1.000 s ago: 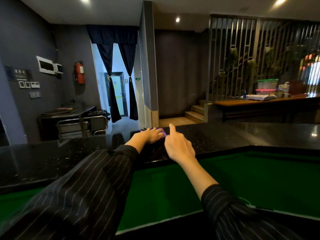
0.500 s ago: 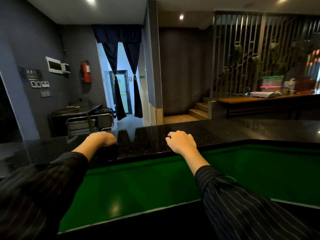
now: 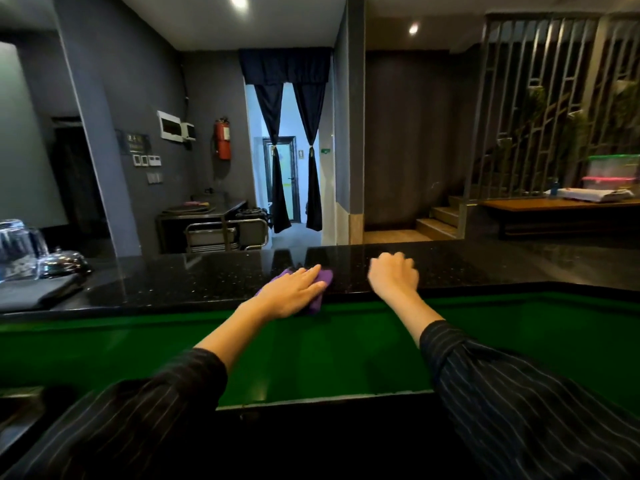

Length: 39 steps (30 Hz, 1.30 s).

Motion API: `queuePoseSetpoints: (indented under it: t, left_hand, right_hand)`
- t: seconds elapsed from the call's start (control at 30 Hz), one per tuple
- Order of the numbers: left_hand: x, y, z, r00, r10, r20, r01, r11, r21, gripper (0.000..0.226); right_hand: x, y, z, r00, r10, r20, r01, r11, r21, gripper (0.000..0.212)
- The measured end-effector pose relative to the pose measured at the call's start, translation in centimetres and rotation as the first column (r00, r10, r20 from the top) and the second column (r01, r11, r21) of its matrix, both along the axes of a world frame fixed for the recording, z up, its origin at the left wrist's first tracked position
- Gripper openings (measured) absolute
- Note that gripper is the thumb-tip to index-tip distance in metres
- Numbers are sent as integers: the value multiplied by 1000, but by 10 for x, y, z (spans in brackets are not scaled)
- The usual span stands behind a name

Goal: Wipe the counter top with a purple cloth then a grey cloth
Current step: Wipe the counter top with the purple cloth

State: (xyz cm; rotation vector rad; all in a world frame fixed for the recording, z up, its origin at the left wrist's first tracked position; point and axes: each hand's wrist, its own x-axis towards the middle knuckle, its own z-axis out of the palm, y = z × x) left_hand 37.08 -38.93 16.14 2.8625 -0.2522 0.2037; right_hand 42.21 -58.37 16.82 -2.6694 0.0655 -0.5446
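The left hand [image 3: 292, 294] lay flat, fingers stretched out, pressing the purple cloth [image 3: 322, 284] down on the near edge of the black speckled counter top [image 3: 207, 282], with a bit of cloth drooping over the lip toward the green surface [image 3: 346, 351] below. The right hand [image 3: 394, 275] was curled into a loose fist with nothing in it, sitting on the counter just beside the cloth. Upturned glasses [image 3: 17, 249] stood way off to the left.
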Motion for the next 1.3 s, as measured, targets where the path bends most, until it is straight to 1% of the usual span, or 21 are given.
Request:
queuePoseSetpoints:
  t: [0.03,0.1,0.13,0.23,0.3,0.4,0.47,0.53,0.67,0.77,0.83,0.9,0.93,0.97,1.03,1.07,1.13,1.17,1.2,1.23,1.3]
  left_hand:
    - [2,13,1,1000,8,-8,-8,999,39,52]
    - [14,33,8,995,86,-43,-82,994,75,45]
    - [23,42,9,990,129,-52,-123,986,109,45]
    - [52,65,6,973,209,-98,-180,953,244,51]
    - [69,77,6,965,240,-109,-206,945,256,53]
    - [96,82,11,941,313,-132,-281,936,214,58]
    - [115,77,16,922,353,-161,-313,921,230,60]
    - [131,65,19,915,360,-180,-313,917,247,59]
    - [150,36,17,943,291,-161,-245,935,257,56]
    - [134,16,17,972,161,-171,-102,945,312,53]
    - [114,16,18,981,90,-169,-38,957,288,54]
    - [92,31,18,985,33,-168,12,965,262,55]
    - [82,47,16,983,35,-182,9,972,233,55]
    - [70,65,14,980,40,-196,8,971,240,56]
    - [46,112,15,974,83,-212,-33,973,229,67]
    - [34,139,13,973,121,-195,-79,975,210,66]
    - [10,188,7,960,246,-136,-217,956,199,51]
    - [0,205,5,945,306,-119,-275,935,222,48]
    - [-11,212,5,926,362,-112,-327,913,242,47]
    - [-19,209,6,918,383,-102,-343,897,279,47]
    - [-28,184,9,941,327,-87,-287,908,307,47]
  right_hand:
    - [-3,21,2,996,81,-45,-83,996,-35,46]
    - [-8,65,-1,960,259,-106,-271,955,-123,47]
    - [-11,81,-5,946,299,-124,-317,935,-159,46]
    - [-11,97,-12,955,275,-108,-291,941,-175,48]
    - [-9,94,-14,953,274,-127,-296,931,-213,52]
    - [-3,93,-14,939,291,-181,-329,914,-239,56]
    - [-1,93,-15,939,302,-163,-335,907,-254,55]
    - [0,93,-19,945,307,-117,-327,907,-264,53]
    - [-2,93,-22,953,300,-52,-302,914,-270,48]
    - [-7,93,-18,955,297,-23,-294,925,-242,44]
    - [-12,92,-17,951,307,26,-295,931,-217,41]
    - [-16,89,-18,944,315,98,-294,938,-185,38]
    - [-17,88,-18,941,314,124,-290,940,-179,35]
    - [-17,87,-19,941,311,133,-287,942,-174,33]
    - [-16,86,-21,942,308,131,-285,943,-171,32]
    - [-16,87,-21,942,307,137,-282,944,-173,32]
    - [-17,89,-21,944,290,157,-260,948,-185,32]
    - [-18,90,-21,945,280,168,-249,951,-184,32]
    - [-20,90,-20,949,268,167,-239,955,-174,32]
    - [-23,92,-19,959,246,143,-225,963,-150,32]
    - [-30,104,-13,984,166,68,-159,983,-96,29]
